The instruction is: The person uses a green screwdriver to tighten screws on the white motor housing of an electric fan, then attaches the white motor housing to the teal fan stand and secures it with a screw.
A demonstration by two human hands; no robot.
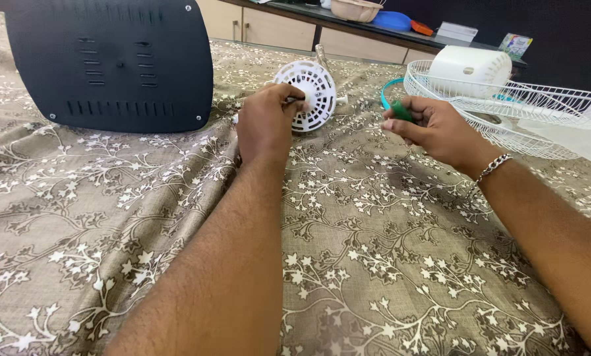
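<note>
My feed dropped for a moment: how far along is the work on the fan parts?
Already apart: the wire guard lies on the floral cloth, and a white housing sits in it. In hand: the left hand pinches the centre of the round white slotted cover; the right hand grips a green-handled tool. Left: the loose parts lie separate; the black panel lies untouched.

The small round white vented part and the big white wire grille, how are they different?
The round vented part is small, solid plastic with slots, and the left hand touches it. The wire grille is far larger, made of thin open wires, and lies untouched behind the right hand. Both are white and round.
</note>
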